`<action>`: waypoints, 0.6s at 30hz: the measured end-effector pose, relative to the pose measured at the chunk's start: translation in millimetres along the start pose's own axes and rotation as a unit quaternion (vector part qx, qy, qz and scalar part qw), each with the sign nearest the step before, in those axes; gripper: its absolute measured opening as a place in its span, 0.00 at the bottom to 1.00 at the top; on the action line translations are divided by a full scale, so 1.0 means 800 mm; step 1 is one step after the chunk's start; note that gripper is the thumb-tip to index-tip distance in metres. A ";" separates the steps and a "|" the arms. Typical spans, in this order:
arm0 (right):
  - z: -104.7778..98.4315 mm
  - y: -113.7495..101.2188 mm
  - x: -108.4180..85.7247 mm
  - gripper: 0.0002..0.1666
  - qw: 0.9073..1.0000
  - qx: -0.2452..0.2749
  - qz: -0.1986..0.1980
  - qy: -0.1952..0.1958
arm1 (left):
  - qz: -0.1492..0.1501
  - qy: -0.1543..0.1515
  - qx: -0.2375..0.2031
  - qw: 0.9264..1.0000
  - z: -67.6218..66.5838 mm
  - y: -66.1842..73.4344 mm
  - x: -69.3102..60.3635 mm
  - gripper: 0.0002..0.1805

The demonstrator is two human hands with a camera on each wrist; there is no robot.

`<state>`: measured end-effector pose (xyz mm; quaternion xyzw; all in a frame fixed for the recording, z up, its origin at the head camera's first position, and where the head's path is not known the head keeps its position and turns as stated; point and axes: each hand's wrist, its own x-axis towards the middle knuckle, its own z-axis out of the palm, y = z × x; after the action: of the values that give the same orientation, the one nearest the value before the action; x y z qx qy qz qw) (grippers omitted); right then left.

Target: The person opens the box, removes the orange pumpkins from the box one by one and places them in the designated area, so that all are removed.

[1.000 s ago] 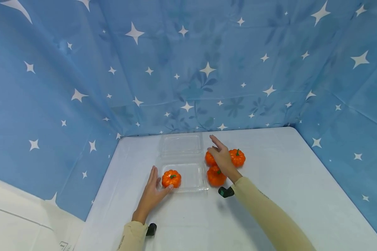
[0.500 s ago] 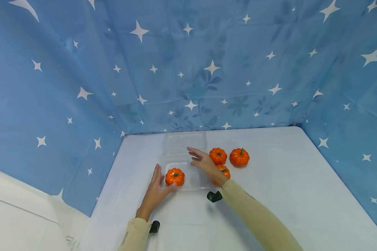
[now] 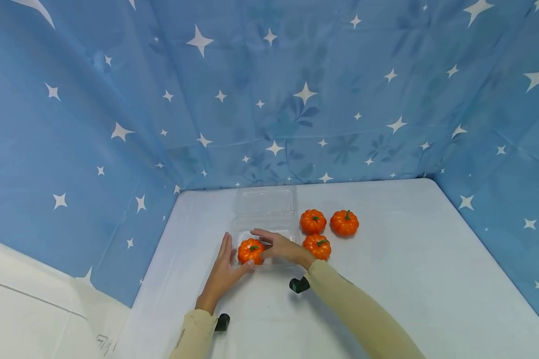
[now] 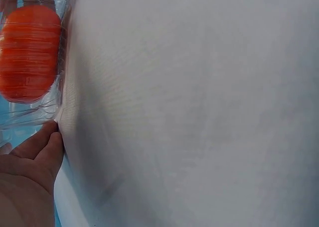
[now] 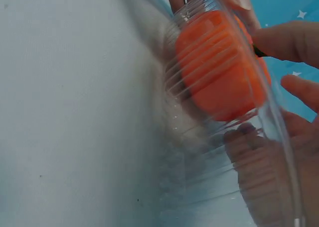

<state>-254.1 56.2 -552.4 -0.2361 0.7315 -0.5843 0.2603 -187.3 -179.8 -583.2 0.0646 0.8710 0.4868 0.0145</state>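
A clear plastic clamshell box [image 3: 289, 233] lies with its lid [image 3: 267, 202] folded back. One small orange pumpkin [image 3: 250, 251] sits at its left end. Beside that end is my left hand [image 3: 222, 274], fingers straight along the outer wall and thumb at the front edge. In the left wrist view, its fingertips [image 4: 51, 127] touch the box corner. My right hand [image 3: 284, 248] reaches over the box, fingers loosely bent at the pumpkin's right side. The right wrist view has one fingertip [image 5: 266, 40] by the green stem [image 5: 258, 51]; another finger stands apart from the pumpkin.
Right of the box stand three more orange pumpkins: one at the back [image 3: 313, 221], one farther right [image 3: 344, 223], one in front [image 3: 317, 247], partly behind my right wrist. A blue star-patterned curtain [image 3: 233, 114] borders the white table [image 3: 386, 279].
My right hand has left the loose pumpkins and moved left, over the box, to the pumpkin inside it. The left hand stays beside the box. The head view has shifted slightly.
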 end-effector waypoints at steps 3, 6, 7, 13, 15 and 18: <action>0.003 0.001 0.003 0.51 0.999 -0.023 0.014 -0.017 | 0.003 -0.003 0.003 1.000 0.000 -0.002 0.002 0.66; 0.006 0.000 0.004 0.51 0.999 -0.042 0.022 -0.018 | 0.007 -0.002 0.003 1.000 -0.001 0.000 0.003 0.65; 0.007 -0.001 0.005 0.50 0.998 -0.049 0.023 -0.016 | 0.009 -0.001 0.002 1.000 -0.001 0.000 0.003 0.65; 0.012 0.001 0.007 0.48 0.995 -0.093 0.020 0.003 | 0.016 0.004 -0.007 1.000 -0.001 -0.001 0.002 0.65; 0.013 0.003 0.007 0.48 0.995 -0.102 0.016 0.013 | 0.014 0.004 -0.010 1.000 0.000 -0.003 0.001 0.65; 0.014 0.003 0.008 0.47 0.994 -0.104 0.009 0.033 | 0.008 0.004 -0.009 1.000 0.000 -0.003 0.000 0.66</action>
<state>-252.1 44.5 -557.3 -0.2361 0.7986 -0.5100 0.2153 -187.2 -180.9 -585.2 0.0695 0.8662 0.4948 0.0080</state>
